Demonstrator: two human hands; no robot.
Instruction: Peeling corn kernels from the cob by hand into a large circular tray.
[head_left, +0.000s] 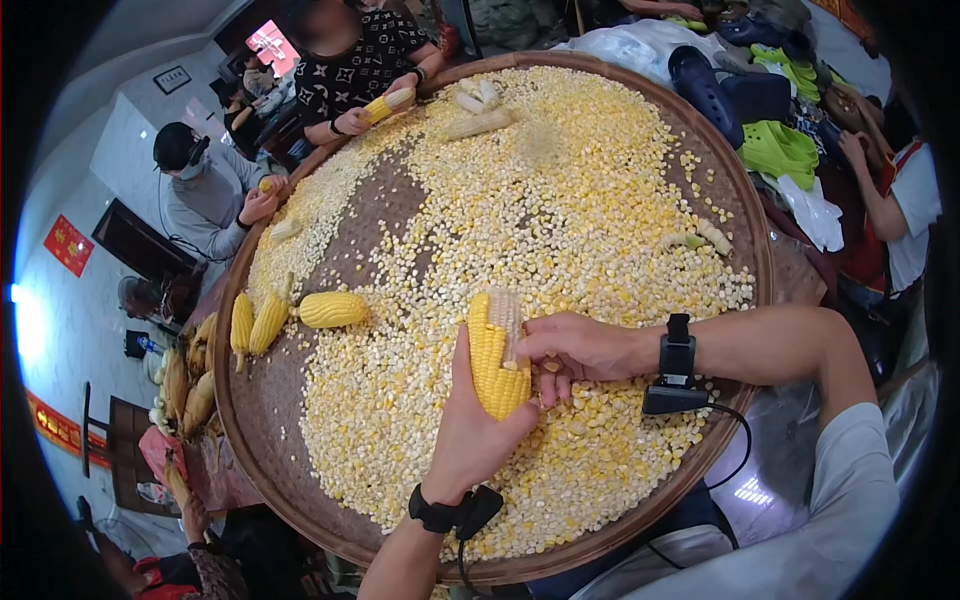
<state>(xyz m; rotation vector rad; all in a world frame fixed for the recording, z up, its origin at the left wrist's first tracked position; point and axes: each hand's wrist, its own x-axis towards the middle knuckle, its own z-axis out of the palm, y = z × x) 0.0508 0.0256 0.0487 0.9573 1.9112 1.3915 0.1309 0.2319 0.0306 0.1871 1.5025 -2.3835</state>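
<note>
My left hand (480, 442) grips a yellow ear of corn (491, 364) from below, its thumb and fingers on either side. A strip on the ear's upper right is bare of kernels and shows the pale cob. On that right side, the thumb of my right hand (581, 349) presses against the ear, with loose kernels at its curled fingers. Beneath both hands spreads a thick layer of loose corn kernels (390, 427) in a large round tray (262, 420) with a raised rim. To the left lie several whole ears, including a husked ear (334, 309).
Across the tray, a person in a patterned shirt (360, 67) holds a part-stripped ear (390, 105). A person in grey (206, 195) works beside them. Stripped cobs (480, 124) lie on the kernels. Unhusked corn (199, 405) is piled at left; clogs (780, 150) lie at right.
</note>
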